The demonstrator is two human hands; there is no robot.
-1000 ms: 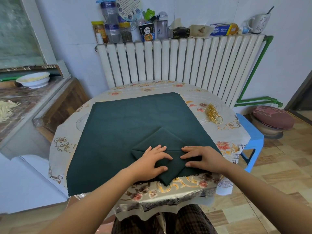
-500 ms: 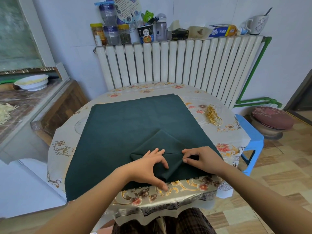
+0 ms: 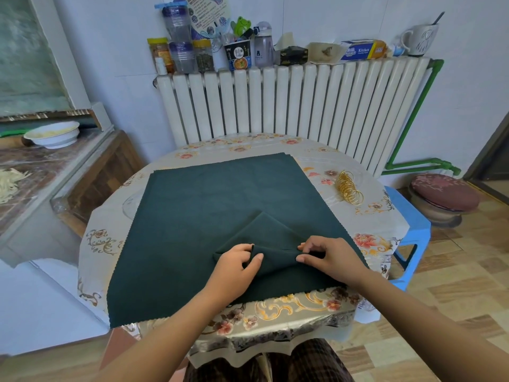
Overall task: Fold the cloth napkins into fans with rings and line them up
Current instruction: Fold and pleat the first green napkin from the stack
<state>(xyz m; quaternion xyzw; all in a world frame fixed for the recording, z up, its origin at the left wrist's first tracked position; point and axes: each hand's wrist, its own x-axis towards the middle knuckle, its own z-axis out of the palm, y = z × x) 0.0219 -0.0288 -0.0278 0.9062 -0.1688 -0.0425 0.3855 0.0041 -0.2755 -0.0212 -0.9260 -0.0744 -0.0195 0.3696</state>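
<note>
On the round table [image 3: 366, 274], w/ its floral plastic cover, 1 folded dark green napkin [image 3: 275, 244] is seen lying atop a flat stack of green cloths [image 3: 209, 216]; stack count can't be told, only offset edges at the far corner are visible. A raised pleat at the napkin's near edge is pinched at both ends: by the left hand [image 3: 234, 267], thumb and fingers clamped on the fold, and by the right hand [image 3: 329, 256], fingertips closed on the cloth. Approx. a dozen gold rings [image 3: 347, 188] are heaped in 1 pile at the table's right side, well apart from the hands; exact no. can't be counted. Behind, 1 white radiator [image 3: 289, 106] is seen, its top lined w/ jars, bottles and 1 mug [image 3: 420, 38]. 1 white bowl [image 3: 52, 136] is set on the left counter; 1 blue stool [image 3: 410, 227] stands beside the table at right.
</note>
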